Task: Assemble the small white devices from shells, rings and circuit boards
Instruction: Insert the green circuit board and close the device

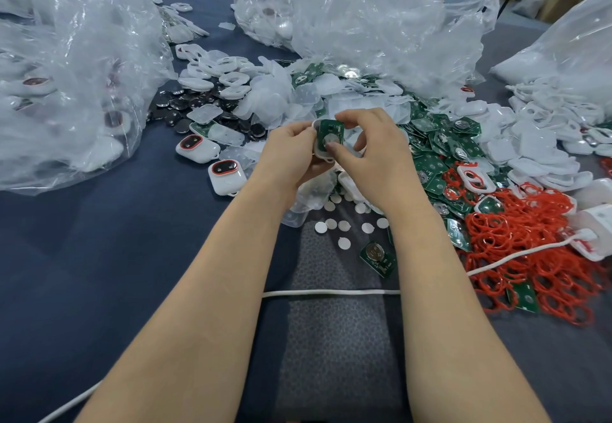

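Left hand (pixel 291 149) grips white shell (pixel 323 156), right hand (pixel 374 154) fingers (pixel 356 119) pinch circuit board (pixel 328 131) into it; only two finished devices (pixel 197 148) left of fingers, heaps remain.

Glossy crinkled plastic bags (pixel 347 15), matt cloth (pixel 132 240)

1 view only — a wide-angle camera worn at head height, facing forward and down across the table (pixel 99 257). The left hand (pixel 291 151) and right hand (pixel 371 154) meet near frame centre, close beneath the lens — plastic bags (pixel 347 18) farther off fill the upper frame.
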A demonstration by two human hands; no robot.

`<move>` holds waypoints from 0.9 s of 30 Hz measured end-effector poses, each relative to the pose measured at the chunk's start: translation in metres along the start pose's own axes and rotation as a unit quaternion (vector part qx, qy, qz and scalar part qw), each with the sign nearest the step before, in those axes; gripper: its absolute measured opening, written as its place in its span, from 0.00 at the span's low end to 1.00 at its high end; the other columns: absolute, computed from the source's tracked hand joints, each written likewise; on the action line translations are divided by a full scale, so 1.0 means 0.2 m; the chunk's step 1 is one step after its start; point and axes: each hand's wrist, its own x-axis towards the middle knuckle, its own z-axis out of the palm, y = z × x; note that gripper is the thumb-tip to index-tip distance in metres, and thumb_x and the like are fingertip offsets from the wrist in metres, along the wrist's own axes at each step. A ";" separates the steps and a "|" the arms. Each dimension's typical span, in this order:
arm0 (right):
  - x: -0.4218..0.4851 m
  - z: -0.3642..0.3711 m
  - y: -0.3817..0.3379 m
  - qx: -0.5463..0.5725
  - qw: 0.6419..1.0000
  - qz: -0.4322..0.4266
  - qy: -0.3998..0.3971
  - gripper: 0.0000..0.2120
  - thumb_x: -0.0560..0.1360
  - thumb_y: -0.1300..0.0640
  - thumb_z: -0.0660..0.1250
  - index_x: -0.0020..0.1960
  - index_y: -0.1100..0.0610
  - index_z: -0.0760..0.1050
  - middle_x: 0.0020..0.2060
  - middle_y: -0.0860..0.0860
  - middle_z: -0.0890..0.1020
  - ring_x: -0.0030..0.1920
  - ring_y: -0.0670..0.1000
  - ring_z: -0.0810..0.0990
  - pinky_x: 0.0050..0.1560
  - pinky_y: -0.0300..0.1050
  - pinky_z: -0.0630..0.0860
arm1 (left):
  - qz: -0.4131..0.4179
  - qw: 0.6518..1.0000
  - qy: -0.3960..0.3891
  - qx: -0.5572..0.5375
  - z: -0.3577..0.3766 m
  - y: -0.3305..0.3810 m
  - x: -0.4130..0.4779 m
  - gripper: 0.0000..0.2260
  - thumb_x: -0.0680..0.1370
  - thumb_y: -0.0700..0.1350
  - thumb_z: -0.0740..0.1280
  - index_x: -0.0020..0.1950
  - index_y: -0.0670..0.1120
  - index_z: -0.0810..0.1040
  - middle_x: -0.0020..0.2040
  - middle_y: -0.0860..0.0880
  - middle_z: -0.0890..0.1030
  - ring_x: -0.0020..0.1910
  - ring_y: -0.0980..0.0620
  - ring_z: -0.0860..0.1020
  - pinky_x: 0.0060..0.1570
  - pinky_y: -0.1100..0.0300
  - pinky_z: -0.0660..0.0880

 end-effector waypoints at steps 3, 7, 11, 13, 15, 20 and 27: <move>0.00 0.00 0.00 0.023 1.000 -0.009 0.010 0.12 0.75 0.58 0.69 0.58 0.55 0.74 0.52 0.48 0.76 0.43 0.43 0.70 0.49 0.37 0.69 | 0.001 1.000 -0.003 0.009 0.00 0.00 0.00 0.10 0.82 0.37 0.58 0.55 0.42 0.78 0.46 0.44 0.81 0.39 0.53 0.80 0.38 0.63 0.81; 0.01 -0.02 0.01 0.126 0.992 0.023 0.017 0.07 0.75 0.61 0.68 0.46 0.49 0.75 0.40 0.43 0.78 0.35 0.43 0.72 0.38 0.31 0.69 | 0.001 0.999 -0.011 0.037 0.01 0.00 -0.01 0.09 0.82 0.38 0.58 0.52 0.44 0.78 0.48 0.43 0.81 0.45 0.49 0.81 0.40 0.62 0.81; 0.01 -0.07 0.04 0.210 0.975 0.047 0.055 0.08 0.75 0.62 0.68 0.46 0.50 0.75 0.39 0.45 0.78 0.35 0.43 0.73 0.38 0.34 0.71 | -0.007 0.999 -0.033 0.037 0.02 0.01 -0.02 0.11 0.83 0.38 0.57 0.47 0.46 0.77 0.47 0.43 0.81 0.44 0.48 0.81 0.37 0.62 0.81; 0.01 -0.08 0.05 0.210 0.975 0.043 0.055 0.08 0.75 0.62 0.68 0.47 0.50 0.76 0.39 0.45 0.78 0.36 0.43 0.73 0.38 0.36 0.72 | -0.012 0.998 -0.042 0.035 0.02 0.01 -0.03 0.11 0.82 0.38 0.57 0.47 0.46 0.77 0.46 0.43 0.82 0.42 0.49 0.82 0.35 0.62 0.81; 0.01 -0.07 0.05 0.204 0.977 0.036 0.043 0.09 0.75 0.62 0.68 0.46 0.48 0.76 0.39 0.43 0.78 0.35 0.43 0.73 0.37 0.34 0.71 | -0.015 0.998 -0.044 0.035 0.02 0.01 -0.03 0.10 0.82 0.38 0.57 0.47 0.46 0.77 0.46 0.43 0.82 0.42 0.49 0.81 0.35 0.62 0.81; 0.01 -0.06 0.05 0.196 0.980 0.028 0.016 0.11 0.75 0.62 0.68 0.44 0.46 0.76 0.38 0.43 0.79 0.34 0.47 0.71 0.35 0.35 0.69 | -0.012 0.998 -0.047 0.035 0.02 0.01 -0.03 0.11 0.83 0.38 0.57 0.45 0.47 0.76 0.44 0.44 0.81 0.41 0.49 0.81 0.36 0.62 0.81; 0.02 -0.05 0.05 0.178 0.983 0.031 0.005 0.11 0.75 0.61 0.68 0.43 0.45 0.76 0.40 0.44 0.80 0.34 0.51 0.72 0.33 0.34 0.69 | -0.012 0.998 -0.048 0.032 0.02 0.01 -0.03 0.11 0.83 0.38 0.57 0.45 0.47 0.76 0.43 0.43 0.81 0.41 0.49 0.81 0.36 0.62 0.81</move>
